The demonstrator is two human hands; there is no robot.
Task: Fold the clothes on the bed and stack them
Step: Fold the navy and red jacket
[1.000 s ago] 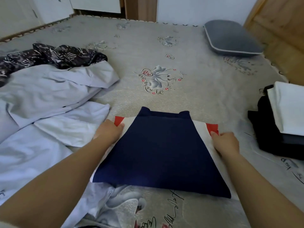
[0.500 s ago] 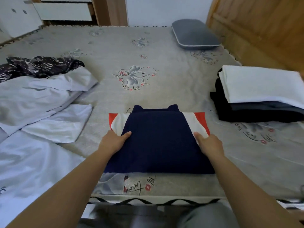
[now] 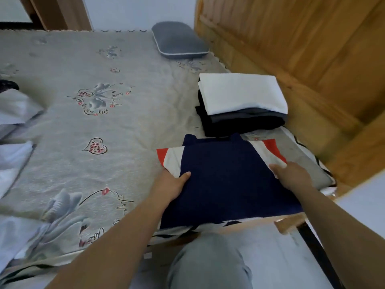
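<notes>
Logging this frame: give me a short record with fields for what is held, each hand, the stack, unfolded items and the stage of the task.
held item: folded navy garment with white and red sleeves, gripped at both sides
left hand: grips the left edge, thumb on top
right hand: grips the right edge
stack: folded white piece on dark pieces, on the bed beside the wooden headboard, just beyond the garment
unfolded items: pale clothes at the left edge
other: grey pillow at the far end
stage: garment folded, not yet on the stack
</notes>
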